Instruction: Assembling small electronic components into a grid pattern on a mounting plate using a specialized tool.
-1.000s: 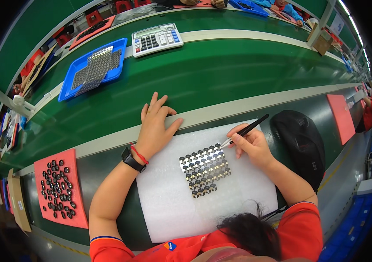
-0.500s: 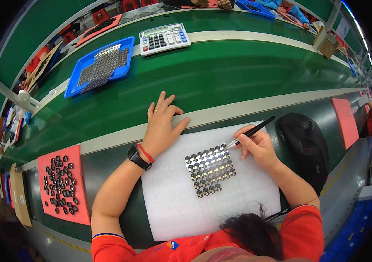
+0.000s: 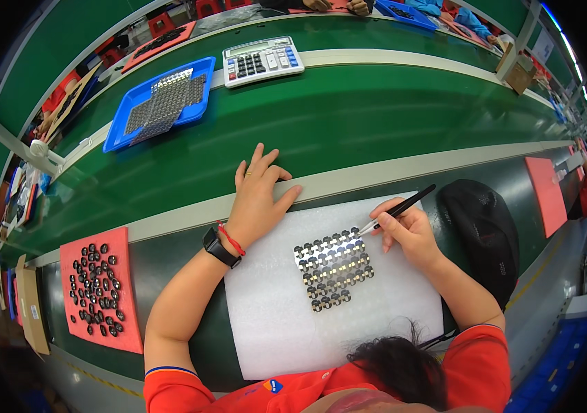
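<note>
My right hand (image 3: 409,233) holds black tweezers with pale tips (image 3: 403,208), pinched between thumb and fingers. The tips point at the upper right corner of a block of small black and metallic parts (image 3: 335,265), set in rows on a white foam sheet (image 3: 266,316); whether they touch a part is too small to tell. Away to the left, my left hand (image 3: 263,194) rests palm down with its fingers spread over the pale rail and the green belt's near edge. Nothing is in it.
At the left lies a pink foam pad (image 3: 132,303) with many loose black round parts (image 3: 95,289). A black cloth item (image 3: 479,227) sits right of the white sheet. Across the green belt (image 3: 376,124) are a blue tray (image 3: 116,132) holding clear plastic sheets and a calculator (image 3: 263,62).
</note>
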Tool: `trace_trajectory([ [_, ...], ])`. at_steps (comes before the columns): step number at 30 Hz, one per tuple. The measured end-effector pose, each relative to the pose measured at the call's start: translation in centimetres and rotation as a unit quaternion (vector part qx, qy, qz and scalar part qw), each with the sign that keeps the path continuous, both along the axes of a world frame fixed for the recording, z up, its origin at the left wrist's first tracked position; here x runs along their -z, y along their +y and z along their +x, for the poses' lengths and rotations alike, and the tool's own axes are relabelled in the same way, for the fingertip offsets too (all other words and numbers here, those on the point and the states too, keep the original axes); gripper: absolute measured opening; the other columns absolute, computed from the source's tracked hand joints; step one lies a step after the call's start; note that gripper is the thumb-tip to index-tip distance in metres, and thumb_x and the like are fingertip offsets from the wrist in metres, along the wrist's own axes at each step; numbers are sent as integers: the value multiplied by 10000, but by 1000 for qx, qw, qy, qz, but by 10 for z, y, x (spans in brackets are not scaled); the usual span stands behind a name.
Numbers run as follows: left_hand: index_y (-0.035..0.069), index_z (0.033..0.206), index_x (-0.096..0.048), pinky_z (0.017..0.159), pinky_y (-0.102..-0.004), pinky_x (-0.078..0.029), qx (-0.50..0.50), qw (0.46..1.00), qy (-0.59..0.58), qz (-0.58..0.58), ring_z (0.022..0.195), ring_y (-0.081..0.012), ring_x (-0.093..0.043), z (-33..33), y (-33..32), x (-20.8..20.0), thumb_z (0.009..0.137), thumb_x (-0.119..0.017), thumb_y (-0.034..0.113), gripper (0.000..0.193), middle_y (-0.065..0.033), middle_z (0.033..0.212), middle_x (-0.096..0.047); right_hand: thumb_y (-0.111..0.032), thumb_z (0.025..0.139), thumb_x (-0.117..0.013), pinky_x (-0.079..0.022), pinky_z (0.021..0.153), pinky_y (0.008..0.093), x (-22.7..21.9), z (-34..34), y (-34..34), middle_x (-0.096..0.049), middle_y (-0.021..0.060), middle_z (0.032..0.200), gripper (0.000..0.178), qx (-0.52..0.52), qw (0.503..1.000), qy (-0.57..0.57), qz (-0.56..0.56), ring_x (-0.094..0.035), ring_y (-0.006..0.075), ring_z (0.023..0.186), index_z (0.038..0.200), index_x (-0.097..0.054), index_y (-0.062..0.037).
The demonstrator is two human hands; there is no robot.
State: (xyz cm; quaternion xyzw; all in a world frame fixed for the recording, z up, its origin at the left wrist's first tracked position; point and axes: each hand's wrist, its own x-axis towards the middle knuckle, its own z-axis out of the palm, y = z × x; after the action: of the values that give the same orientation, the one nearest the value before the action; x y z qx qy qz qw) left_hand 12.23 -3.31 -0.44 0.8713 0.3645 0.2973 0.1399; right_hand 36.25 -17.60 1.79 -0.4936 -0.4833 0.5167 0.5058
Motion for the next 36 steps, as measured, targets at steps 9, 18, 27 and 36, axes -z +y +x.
trace_trajectory([
  [9, 46, 894, -580, 1062, -538, -165, 1, 1000, -2, -1, 1339, -366, -272, 2, -1, 0, 804, -659, 254, 240, -214, 1308, -448, -153, 926, -529, -474, 536, 214, 0, 2, -1, -561, 40, 674, 181, 4, 1000, 6, -12, -552, 85, 568, 988, -570, 12],
  [18, 62, 871, -577, 1060, -544, -166, -17, 1000, -12, 6, 1335, -378, -269, 1, 1, 6, 792, -663, 266, 236, -203, 1294, -459, -140, 925, -523, -465, 506, 220, 4, -1, -1, -539, 45, 685, 165, 39, 999, -3, -19, -509, 79, 550, 976, -551, 14],
  [27, 83, 884, -602, 1070, -522, -163, -5, 1000, -18, -10, 1346, -357, -262, -2, 0, 6, 804, -654, 256, 198, -185, 1322, -448, -165, 930, -527, -456, 487, 229, 5, -3, -1, -525, 44, 649, 181, 26, 1000, 9, -3, -498, 78, 554, 979, -548, 8],
  [36, 54, 862, -574, 1072, -532, -151, 7, 1000, -17, -11, 1345, -374, -249, 1, 1, 5, 806, -649, 266, 231, -199, 1299, -459, -138, 930, -515, -457, 508, 230, 3, -2, 1, -513, 42, 630, 177, 20, 1000, 5, -2, -493, 88, 530, 981, -548, 29],
])
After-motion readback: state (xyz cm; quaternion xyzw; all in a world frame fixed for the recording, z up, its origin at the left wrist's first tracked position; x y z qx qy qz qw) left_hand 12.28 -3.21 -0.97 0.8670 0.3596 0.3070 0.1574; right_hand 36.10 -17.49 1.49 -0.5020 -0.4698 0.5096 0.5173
